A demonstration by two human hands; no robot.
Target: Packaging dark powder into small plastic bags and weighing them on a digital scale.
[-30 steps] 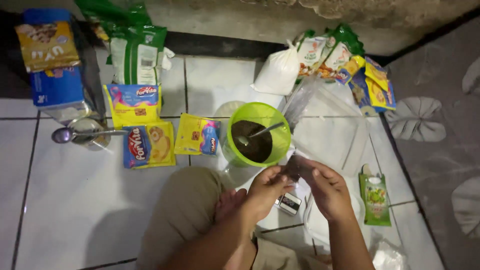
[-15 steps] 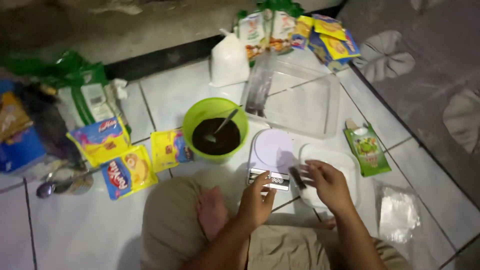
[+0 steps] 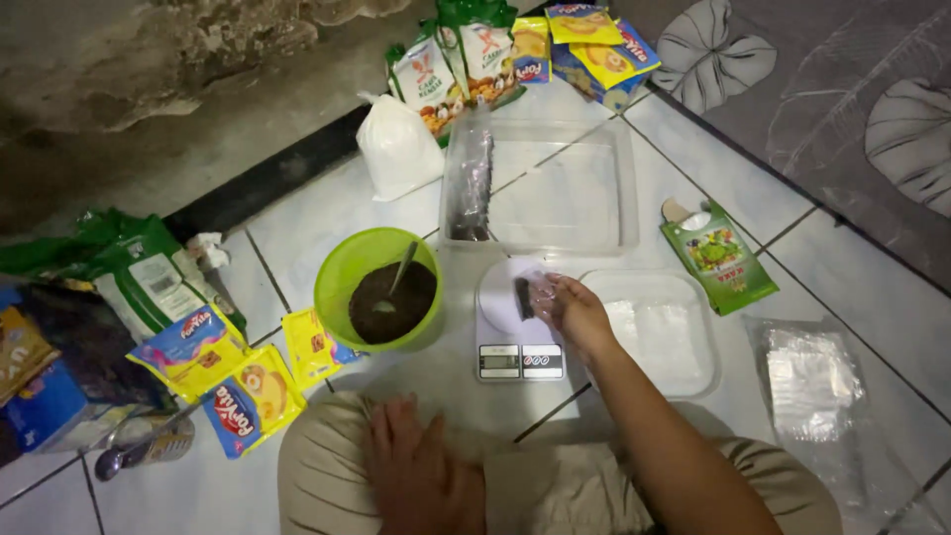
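Carefully, the right hand (image 3: 573, 309) pinches a small clear plastic pouch with a dark filling (image 3: 527, 295) over the white digital kitchen scale (image 3: 515, 332); setting it centred would read best. Left hand (image 3: 421, 474) lies flat on the knee, fingers spread, holding nothing.

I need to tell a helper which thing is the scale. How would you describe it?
Start at the green bowl of dark mix. Just to its right lies a small white kitchen scale, under the right hand. Unlike the clear trays nearby, it has a round platform and small displays.
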